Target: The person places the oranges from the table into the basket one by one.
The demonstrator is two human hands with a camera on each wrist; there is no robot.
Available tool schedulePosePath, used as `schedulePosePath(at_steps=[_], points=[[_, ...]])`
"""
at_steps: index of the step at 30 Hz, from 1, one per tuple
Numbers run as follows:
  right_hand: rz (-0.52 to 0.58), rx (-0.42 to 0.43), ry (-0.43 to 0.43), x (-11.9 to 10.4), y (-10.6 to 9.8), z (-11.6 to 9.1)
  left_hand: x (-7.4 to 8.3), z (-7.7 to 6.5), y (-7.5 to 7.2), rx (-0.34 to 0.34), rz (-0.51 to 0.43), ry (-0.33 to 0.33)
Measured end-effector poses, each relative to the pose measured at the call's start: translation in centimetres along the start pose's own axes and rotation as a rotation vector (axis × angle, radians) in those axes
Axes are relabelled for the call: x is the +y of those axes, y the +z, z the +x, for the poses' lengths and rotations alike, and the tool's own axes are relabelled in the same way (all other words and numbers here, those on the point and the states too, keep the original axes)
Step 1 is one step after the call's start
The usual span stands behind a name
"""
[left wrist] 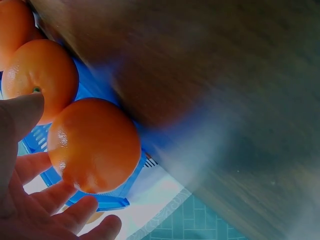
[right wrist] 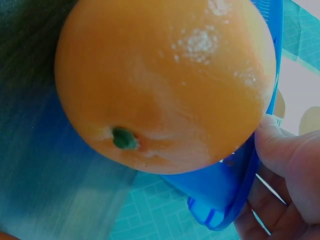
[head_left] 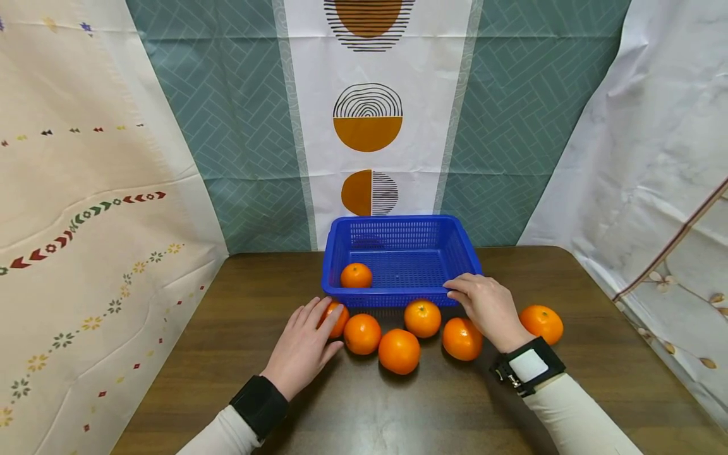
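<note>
A blue plastic basket (head_left: 398, 296) stands at the back of the table, one orange (head_left: 356, 275) in its left front corner. My right hand (head_left: 483, 303) pinches the front rim near the right corner; in the right wrist view the thumb (right wrist: 275, 142) is on one side of the rim and the fingers are on the other. Spread and slightly bent, the fingers of my left hand (head_left: 304, 344) lie at an orange (head_left: 341, 319) by the basket's front left corner, partly covering it. In the left wrist view an orange (left wrist: 95, 145) sits close to those fingertips.
In front of the basket are more oranges: one (head_left: 363, 333) beside the left hand, one (head_left: 399, 351) nearest me, one (head_left: 423, 318) against the basket. Another (head_left: 462, 339) lies below the right hand, and one (head_left: 542, 324) right of that wrist. Patterned cloths (head_left: 244, 126) hang around the table (head_left: 256, 278).
</note>
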State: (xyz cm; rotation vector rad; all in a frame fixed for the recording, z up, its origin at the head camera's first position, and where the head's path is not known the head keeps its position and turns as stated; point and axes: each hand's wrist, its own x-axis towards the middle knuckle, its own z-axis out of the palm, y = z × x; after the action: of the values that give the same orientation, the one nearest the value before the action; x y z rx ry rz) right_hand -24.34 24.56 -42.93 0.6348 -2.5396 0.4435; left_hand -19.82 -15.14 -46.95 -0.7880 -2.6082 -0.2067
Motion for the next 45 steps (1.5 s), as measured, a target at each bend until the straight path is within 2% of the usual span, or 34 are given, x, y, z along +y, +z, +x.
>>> schedulePosePath(at_steps=[16,28,36,45], points=[[-0.001,-0.004,0.005,-0.1,-0.1,0.0,-0.3,0.6,0.3,0.025,-0.007,0.019],[-0.003,-0.008,0.006,0.0,0.0,0.1,-0.4,1.0,0.3,0.017,-0.027,0.018],[0.001,-0.008,0.011,-0.1,-0.1,0.0,-0.2,1.3,0.2,-0.019,-0.019,-0.016],[0.005,0.001,0.004,-0.1,-0.1,0.0,-0.1,1.6,0.1,-0.039,-0.064,-0.043]])
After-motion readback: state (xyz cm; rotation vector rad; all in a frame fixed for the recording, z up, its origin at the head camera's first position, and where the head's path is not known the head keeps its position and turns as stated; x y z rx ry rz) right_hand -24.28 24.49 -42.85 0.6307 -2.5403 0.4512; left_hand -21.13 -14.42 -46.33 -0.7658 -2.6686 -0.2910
